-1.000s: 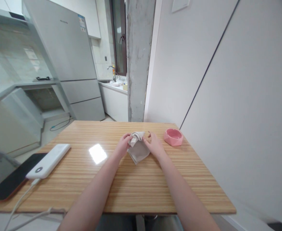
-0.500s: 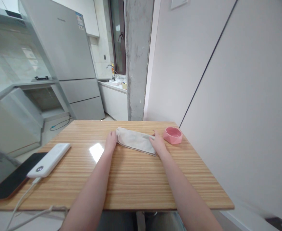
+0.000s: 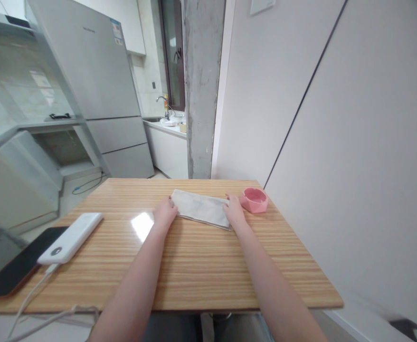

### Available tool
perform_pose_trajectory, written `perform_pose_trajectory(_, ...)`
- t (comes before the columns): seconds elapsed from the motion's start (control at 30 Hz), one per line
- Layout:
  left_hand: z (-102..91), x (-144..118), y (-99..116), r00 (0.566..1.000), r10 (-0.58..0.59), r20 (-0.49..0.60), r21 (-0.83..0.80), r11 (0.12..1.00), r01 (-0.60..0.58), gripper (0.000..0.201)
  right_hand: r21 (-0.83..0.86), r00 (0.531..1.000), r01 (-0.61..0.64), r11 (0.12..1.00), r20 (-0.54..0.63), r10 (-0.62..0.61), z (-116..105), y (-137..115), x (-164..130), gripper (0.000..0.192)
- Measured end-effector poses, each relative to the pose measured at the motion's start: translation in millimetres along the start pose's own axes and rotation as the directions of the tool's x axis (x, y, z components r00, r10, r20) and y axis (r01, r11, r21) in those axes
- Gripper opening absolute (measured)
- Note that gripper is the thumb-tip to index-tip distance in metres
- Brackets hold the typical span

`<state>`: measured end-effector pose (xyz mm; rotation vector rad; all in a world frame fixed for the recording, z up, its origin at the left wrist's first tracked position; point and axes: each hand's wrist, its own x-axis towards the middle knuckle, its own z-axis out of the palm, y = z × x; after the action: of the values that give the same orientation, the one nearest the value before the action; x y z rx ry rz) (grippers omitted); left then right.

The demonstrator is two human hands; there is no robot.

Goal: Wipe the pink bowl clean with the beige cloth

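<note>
Bare table lies open nearside; pink ashtray crowds the right, power bank far left.

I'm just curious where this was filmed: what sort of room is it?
Most likely a home kitchen with a small dining corner. A tall grey fridge stands at the back left, a sink with a tap sits by the window, and the person works at a wooden table set against the wall.

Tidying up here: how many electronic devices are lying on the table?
2, both at the table's left edge: a white power bank with a cable, and a dark phone beside it.
</note>
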<state>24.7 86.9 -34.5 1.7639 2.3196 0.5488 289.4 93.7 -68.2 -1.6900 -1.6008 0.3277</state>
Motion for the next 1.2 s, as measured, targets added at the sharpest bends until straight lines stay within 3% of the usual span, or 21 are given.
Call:
perform_pose_trajectory(0.1, -3.1, -6.2, 8.1, 0.967, 0.078, -0.241, -0.199, 0.972, -0.127, 0.038, 0.056, 0.998, 0.020, 0.998, 0.050, -0.023, 4.8, -0.3, 1.4, 0.039)
perform_pose_trajectory(0.17, -0.7, -16.4, 20.1, 0.888, 0.188, -0.419, -0.274, 0.906, -0.321, 0.033, 0.143, 0.992, 0.007, 0.990, 0.123, -0.025, 10.1, -3.1, 1.3, 0.034)
perform_pose_trajectory(0.2, 2.6, -22.9, 27.7, 0.847, 0.277, -0.453, -0.295, 0.850, -0.436, 0.033, 0.194, 0.987, -0.006, 0.981, 0.159, -0.026, 13.0, -5.0, 1.0, 0.031)
perform_pose_trajectory(0.23, 7.1, -30.1, 35.7, 0.809, 0.396, -0.434, -0.314, 0.775, -0.548, 0.033, 0.238, 0.982, -0.020, 0.971, 0.186, -0.025, 15.8, -7.1, 0.8, 0.029)
perform_pose_trajectory(0.3, 17.9, -44.2, 50.8, 0.699, 0.664, -0.265, -0.368, 0.600, -0.710, 0.038, 0.291, 0.977, -0.050, 0.955, 0.211, -0.013, 19.9, -10.6, 0.9, 0.028)
perform_pose_trajectory(0.37, 27.5, -55.6, 61.8, 0.582, 0.811, -0.066, -0.430, 0.503, -0.750, 0.041, 0.296, 0.980, -0.072, 0.953, 0.200, 0.012, 21.2, -12.8, 2.0, 0.028)
perform_pose_trajectory(0.4, 30.7, -59.7, 65.3, 0.551, 0.834, 0.006, -0.450, 0.494, -0.743, 0.041, 0.292, 0.981, -0.080, 0.953, 0.192, 0.023, 21.0, -13.4, 2.6, 0.028)
perform_pose_trajectory(0.5, 32.8, -66.4, 69.3, 0.569, 0.819, 0.080, -0.480, 0.531, -0.698, 0.037, 0.290, 0.985, -0.097, 0.952, 0.168, 0.049, 20.4, -14.1, 3.7, 0.029)
perform_pose_trajectory(0.67, 23.5, -63.9, 65.8, 0.561, 0.828, 0.015, -0.549, 0.475, -0.687, 0.016, 0.287, 0.988, -0.055, 0.956, 0.156, 0.010, 22.2, -17.9, 0.2, 0.043)
perform_pose_trajectory(0.77, 18.9, -56.7, 59.8, 0.636, 0.770, -0.049, -0.520, 0.524, -0.674, 0.023, 0.233, 0.985, -0.012, 0.972, 0.172, -0.029, 11.5, -22.0, -3.0, 0.044)
perform_pose_trajectory(0.83, 18.6, -51.3, 55.0, 0.703, 0.709, -0.062, -0.469, 0.601, -0.648, 0.024, 0.163, 0.975, 0.042, 0.986, 0.207, -0.076, -6.5, -21.6, -7.0, 0.041)
perform_pose_trajectory(0.9, 21.3, -47.4, 51.2, 0.733, 0.679, -0.036, -0.435, 0.650, -0.623, 0.023, 0.082, 0.949, 0.044, 0.996, 0.308, -0.067, -32.0, -14.4, -13.9, 0.040)
perform_pose_trajectory(0.97, 26.5, -45.8, 49.5, 0.728, 0.685, -0.001, -0.426, 0.659, -0.620, 0.021, -0.035, 0.933, 0.010, 0.999, 0.361, 0.003, -60.4, 0.7, -23.4, 0.039)
perform_pose_trajectory(1.07, 35.2, -46.7, 50.8, 0.702, 0.711, 0.051, -0.426, 0.651, -0.628, 0.020, -0.266, 0.932, -0.095, 0.959, 0.314, 0.180, -99.7, 33.0, -37.8, 0.038)
perform_pose_trajectory(1.2, 41.1, -48.4, 53.8, 0.686, 0.722, 0.096, -0.452, 0.645, -0.616, 0.020, -0.460, 0.974, -0.019, 0.888, 0.192, 0.120, -136.1, 69.3, -45.3, 0.038)
